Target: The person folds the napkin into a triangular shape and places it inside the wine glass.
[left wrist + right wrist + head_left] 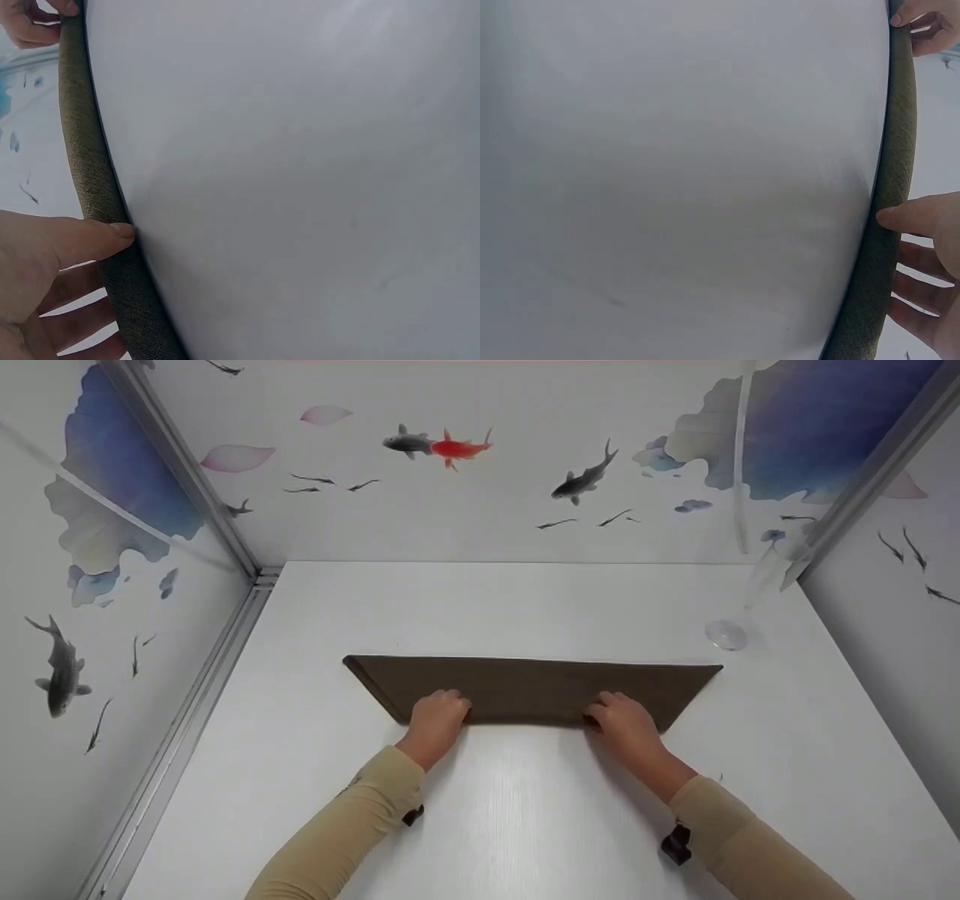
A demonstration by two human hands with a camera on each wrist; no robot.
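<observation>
A dark brown, flat folded piece with a fabric-like weave (525,690) lies crosswise on the white table, its long near edge toward me. My left hand (439,716) grips that near edge left of the middle. Farther right, my right hand (622,724) pinches the same edge. In the left wrist view, the thumb (109,236) presses the near face of the edge while the fingers pass behind it. The right wrist view shows the right thumb (900,217) on the edge in the same way, with its fingers on the far side.
A clear round base (726,635) with a faint transparent shape above it stands at the back right of the white table (495,607). Printed panels with fish and blue leaves enclose the left, back and right sides. A metal rail (187,720) runs along the left edge.
</observation>
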